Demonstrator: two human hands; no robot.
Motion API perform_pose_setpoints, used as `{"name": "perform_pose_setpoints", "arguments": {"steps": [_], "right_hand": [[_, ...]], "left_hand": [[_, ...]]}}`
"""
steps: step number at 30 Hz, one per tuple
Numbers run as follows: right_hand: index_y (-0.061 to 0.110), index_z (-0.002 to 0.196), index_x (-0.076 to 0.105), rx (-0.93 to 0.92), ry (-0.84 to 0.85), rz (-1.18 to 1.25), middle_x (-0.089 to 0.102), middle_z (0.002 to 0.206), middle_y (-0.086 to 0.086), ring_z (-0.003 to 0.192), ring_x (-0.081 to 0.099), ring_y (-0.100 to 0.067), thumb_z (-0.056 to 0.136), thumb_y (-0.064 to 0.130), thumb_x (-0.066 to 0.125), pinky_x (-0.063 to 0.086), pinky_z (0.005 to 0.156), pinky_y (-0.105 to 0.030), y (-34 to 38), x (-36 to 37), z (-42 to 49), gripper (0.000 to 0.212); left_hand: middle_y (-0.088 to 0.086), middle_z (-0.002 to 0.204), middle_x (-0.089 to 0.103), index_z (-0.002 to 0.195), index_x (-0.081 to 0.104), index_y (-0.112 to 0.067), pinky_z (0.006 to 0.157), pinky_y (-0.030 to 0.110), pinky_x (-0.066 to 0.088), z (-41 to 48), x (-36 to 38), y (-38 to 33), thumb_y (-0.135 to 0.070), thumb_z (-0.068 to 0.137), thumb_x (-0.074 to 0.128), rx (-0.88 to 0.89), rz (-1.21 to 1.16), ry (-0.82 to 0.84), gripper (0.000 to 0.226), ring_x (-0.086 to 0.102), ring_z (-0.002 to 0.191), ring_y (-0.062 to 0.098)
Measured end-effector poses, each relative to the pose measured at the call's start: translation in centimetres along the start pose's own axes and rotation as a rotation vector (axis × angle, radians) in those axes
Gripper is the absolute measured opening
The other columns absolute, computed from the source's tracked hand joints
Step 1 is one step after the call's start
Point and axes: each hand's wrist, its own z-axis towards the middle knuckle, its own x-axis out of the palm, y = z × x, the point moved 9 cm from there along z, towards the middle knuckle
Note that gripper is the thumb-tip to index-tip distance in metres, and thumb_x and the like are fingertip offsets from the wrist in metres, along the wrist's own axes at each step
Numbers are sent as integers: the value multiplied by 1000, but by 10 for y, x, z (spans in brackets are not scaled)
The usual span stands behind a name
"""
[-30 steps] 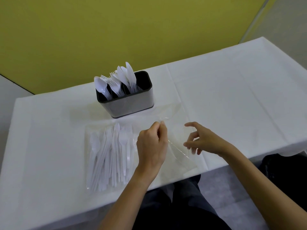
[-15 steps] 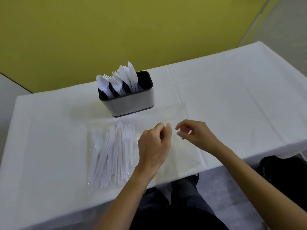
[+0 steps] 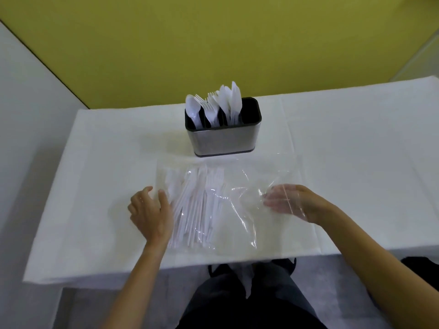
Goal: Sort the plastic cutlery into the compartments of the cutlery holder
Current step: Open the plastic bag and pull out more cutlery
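Clear bag [image 3: 240, 193] now holds right hand [image 3: 288, 202]; left hand [image 3: 150, 211] shifted left.

One cutlery holder [image 3: 223, 136] stands at the far middle of one table covered by a white cloth [image 3: 356, 150]. Its compartments cannot be counted surely; dark dividers show at least three. In the holder, two white spoons [image 3: 193, 110] stand at the left, a cluster of forks [image 3: 209, 104] in the middle with too much overlap to count, and about three knives [image 3: 231, 98] to the right. One clear plastic bag [image 3: 237, 205] lies near, holding one pile of white cutlery [image 3: 194, 205], too many and too blurred to count. Two hands show: one left hand [image 3: 149, 214], one right hand [image 3: 288, 201].
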Motion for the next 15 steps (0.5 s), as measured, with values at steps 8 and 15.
{"name": "perform_pose_setpoints", "arguments": {"steps": [8, 15], "right_hand": [[2, 105, 57, 106, 93, 93, 68, 100, -14, 60, 67, -7, 93, -7, 47, 52, 53, -13, 0, 40, 5, 18], [-4, 103, 68, 47, 212, -634, 69, 72, -2, 53, 61, 0, 75, -20, 45, 33, 41, -13, 0, 70, 19, 39]], "left_hand": [[9, 106, 61, 117, 56, -6, 77, 33, 41, 3, 18, 21, -41, 92, 54, -107, -173, 172, 43, 58, 98, 27], [6, 108, 60, 112, 57, -3, 78, 30, 39, -6, 33, 16, -48, 91, 53, -188, -184, 300, 50, 58, 100, 27]]}}
